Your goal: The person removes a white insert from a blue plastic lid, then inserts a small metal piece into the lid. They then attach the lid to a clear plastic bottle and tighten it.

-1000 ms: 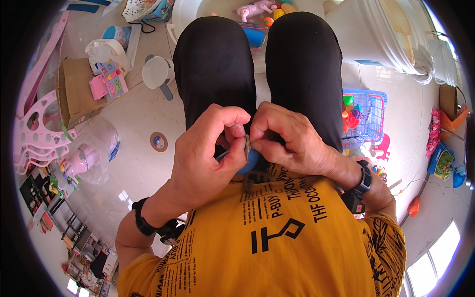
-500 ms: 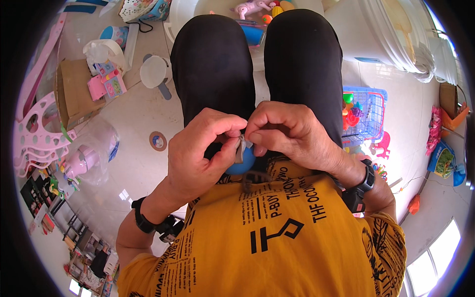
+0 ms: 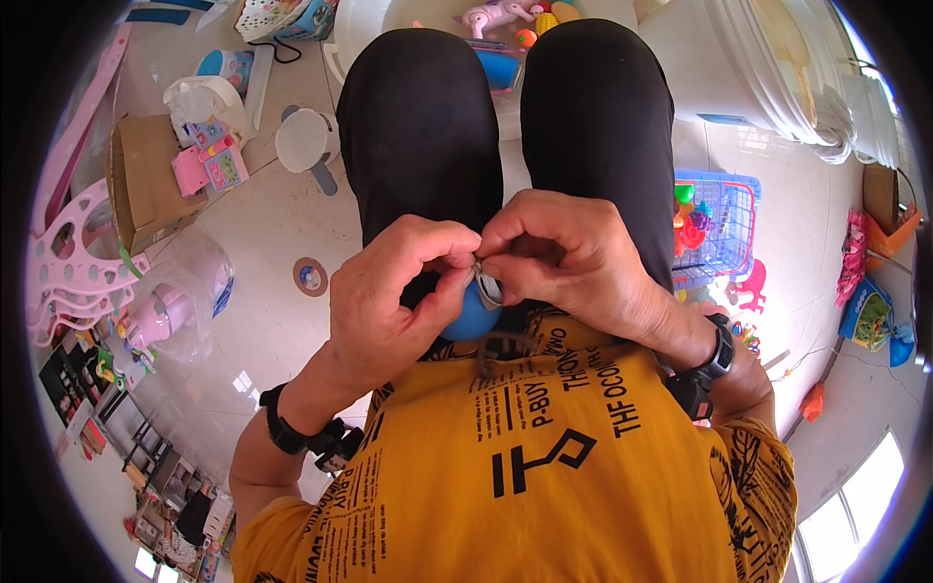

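Observation:
A round blue ball (image 3: 470, 318) sits in my lap, partly covered by my fingers. A narrow grey ribbon-like strip (image 3: 490, 290) rises from its top. My left hand (image 3: 397, 282) is closed, with thumb and index finger pinching the strip just above the ball. Meeting it from the other side, my right hand (image 3: 575, 260) pinches the strip too, fingertips almost touching the left ones. The exact ends of the strip are hidden between the fingers. A thin dark loop (image 3: 507, 342) lies against my shirt just below the ball.
On the left floor are a white handled pot (image 3: 302, 141), a cardboard box (image 3: 146, 185) and a round disc (image 3: 310, 277). A blue basket of toys (image 3: 736, 225) stands at my right. Beyond my knees is a pale tub (image 3: 389, 14); white buckets (image 3: 724, 58) lie far right.
The loose part of the grey strip has moved from beside my left fingers to my right thumb. My right hand has come slightly up and left; the left has hardly moved.

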Demonstrator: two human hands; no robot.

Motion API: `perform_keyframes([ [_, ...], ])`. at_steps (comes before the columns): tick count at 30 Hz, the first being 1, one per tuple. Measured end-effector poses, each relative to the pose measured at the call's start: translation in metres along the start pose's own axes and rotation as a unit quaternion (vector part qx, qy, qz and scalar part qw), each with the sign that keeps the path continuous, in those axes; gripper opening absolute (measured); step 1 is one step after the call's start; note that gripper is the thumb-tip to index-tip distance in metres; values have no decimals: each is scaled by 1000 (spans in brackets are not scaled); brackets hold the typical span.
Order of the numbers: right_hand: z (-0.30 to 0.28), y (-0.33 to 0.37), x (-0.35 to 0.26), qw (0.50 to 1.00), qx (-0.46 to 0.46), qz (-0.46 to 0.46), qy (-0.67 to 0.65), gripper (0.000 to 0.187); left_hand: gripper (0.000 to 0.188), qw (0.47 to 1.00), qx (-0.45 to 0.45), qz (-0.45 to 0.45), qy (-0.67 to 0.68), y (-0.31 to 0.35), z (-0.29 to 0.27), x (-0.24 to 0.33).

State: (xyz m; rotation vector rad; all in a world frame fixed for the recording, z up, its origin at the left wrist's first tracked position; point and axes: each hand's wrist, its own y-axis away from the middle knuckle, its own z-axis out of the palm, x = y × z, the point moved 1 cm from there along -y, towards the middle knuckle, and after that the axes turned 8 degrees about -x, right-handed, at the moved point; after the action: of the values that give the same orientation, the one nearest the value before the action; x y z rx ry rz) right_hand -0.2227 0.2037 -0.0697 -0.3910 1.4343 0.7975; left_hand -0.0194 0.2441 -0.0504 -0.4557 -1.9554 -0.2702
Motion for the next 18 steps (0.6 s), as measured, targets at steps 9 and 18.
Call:
perform_keyframes([
  [9, -4, -2, -2, 927, 1, -194, 321, 16, 24, 995, 72, -50, 48, -3, 10, 3],
  [18, 5, 1, -2, 992, 46, -45, 105, 9, 29, 997, 42, 51, -40, -8, 1, 5],
])
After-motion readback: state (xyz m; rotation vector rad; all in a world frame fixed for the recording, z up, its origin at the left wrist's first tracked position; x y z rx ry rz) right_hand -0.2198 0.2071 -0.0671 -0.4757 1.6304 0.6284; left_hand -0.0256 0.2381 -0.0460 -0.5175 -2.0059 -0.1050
